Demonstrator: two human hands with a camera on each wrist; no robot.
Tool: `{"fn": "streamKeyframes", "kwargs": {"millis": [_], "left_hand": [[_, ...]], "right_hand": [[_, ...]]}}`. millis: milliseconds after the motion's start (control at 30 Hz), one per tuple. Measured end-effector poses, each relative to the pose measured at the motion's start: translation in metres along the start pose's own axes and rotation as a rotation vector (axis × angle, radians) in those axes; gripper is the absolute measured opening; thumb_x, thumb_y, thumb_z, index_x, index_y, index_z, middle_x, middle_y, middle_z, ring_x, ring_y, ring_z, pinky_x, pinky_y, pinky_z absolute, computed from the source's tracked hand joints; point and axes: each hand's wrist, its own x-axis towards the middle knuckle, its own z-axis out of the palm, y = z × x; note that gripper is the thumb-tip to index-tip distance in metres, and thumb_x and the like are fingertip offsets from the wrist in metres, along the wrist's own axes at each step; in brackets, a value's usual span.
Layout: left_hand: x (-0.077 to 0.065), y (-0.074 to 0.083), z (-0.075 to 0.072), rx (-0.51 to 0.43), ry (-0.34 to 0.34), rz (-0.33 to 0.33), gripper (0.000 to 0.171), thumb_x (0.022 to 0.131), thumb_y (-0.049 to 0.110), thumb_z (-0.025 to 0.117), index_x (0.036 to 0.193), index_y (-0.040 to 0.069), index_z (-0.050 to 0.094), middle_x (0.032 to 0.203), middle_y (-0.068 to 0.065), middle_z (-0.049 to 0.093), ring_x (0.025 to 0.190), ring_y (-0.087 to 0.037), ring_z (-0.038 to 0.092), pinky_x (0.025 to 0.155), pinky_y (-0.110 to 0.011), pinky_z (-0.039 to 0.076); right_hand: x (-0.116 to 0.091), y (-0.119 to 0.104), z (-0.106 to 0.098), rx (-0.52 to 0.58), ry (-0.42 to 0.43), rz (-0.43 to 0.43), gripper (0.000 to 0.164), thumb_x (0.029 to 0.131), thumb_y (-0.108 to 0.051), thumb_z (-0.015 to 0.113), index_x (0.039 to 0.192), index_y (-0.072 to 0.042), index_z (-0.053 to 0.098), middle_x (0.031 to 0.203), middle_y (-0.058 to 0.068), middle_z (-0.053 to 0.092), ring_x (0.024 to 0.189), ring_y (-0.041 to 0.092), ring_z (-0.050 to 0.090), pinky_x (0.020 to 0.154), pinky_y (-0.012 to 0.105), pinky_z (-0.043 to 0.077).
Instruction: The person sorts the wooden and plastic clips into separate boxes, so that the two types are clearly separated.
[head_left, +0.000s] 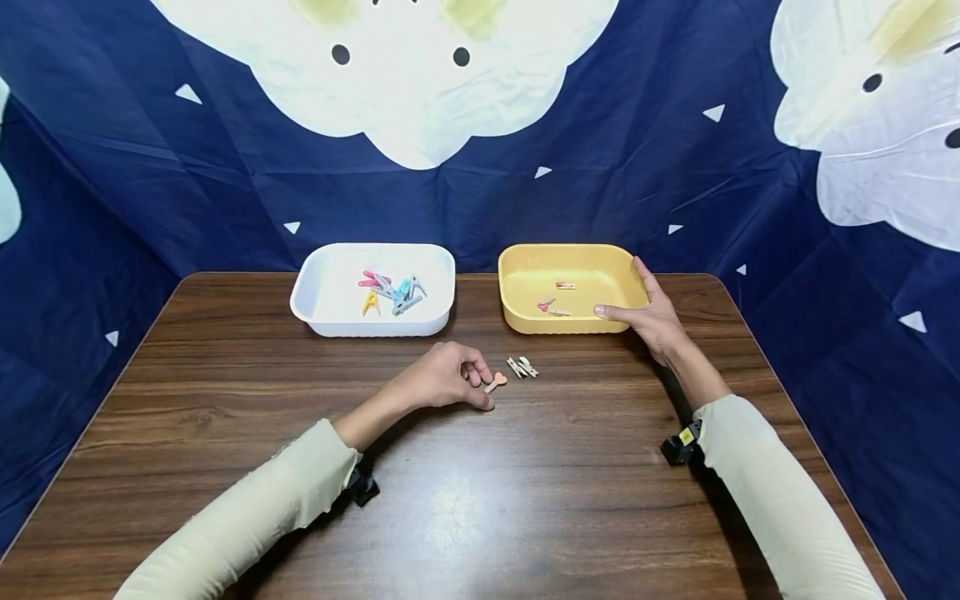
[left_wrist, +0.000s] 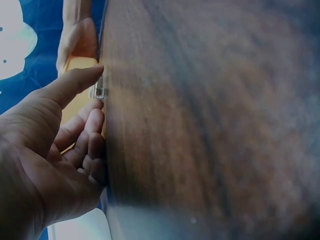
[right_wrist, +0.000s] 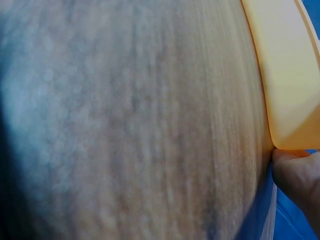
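Observation:
My left hand [head_left: 450,377] reaches low over the table, thumb and fingertips parted on either side of a small clothespin with an orange heart [head_left: 500,379]. In the left wrist view a gap shows between thumb and fingers, with a small clothespin [left_wrist: 98,93] visible in it. Just right of the heart one lie small wooden clothespins [head_left: 522,367]. At the near right corner of a yellow tub [head_left: 551,323], my right hand [head_left: 656,321] holds the rim, thumb over the front edge and fingers along the right side. Small clothespins [head_left: 546,305] lie inside this tub.
A white tub [head_left: 375,330] stands at the back left, holding several larger plastic clothespins [head_left: 405,292] in blue, grey, pink and yellow. Both tubs sit near the back edge of the brown wooden table [head_left: 525,500], before a dark blue patterned cloth [head_left: 480,208].

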Motion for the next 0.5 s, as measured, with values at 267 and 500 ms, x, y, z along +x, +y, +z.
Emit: {"fn": "streamKeyframes", "kwargs": {"millis": [267,500], "left_hand": [[0.015,-0.027,0.007,0.028,0.019,0.058,0.02,0.082,0.028,0.1,0.094,0.025,0.084,0.086,0.009,0.077,0.08,-0.008,0.068,0.075,-0.027,0.057],[0.003,-0.006,0.001,0.039,0.03,0.081,0.011,0.088,0.022,0.095,0.093,0.019,0.085,0.083,0.008,0.077,0.079,-0.007,0.066,0.077,-0.026,0.055]], "right_hand": [[-0.004,-0.001,0.001,-0.003,-0.003,-0.015,0.132,0.093,-0.026,0.095,0.182,-0.039,-0.001,0.192,-0.009,-0.001,0.178,0.022,0.011,0.145,0.045,0.018],[-0.005,-0.002,0.001,-0.01,0.0,-0.018,0.132,0.093,-0.026,0.095,0.183,-0.038,-0.001,0.192,-0.009,-0.001,0.178,0.023,0.011,0.145,0.045,0.018]]}}
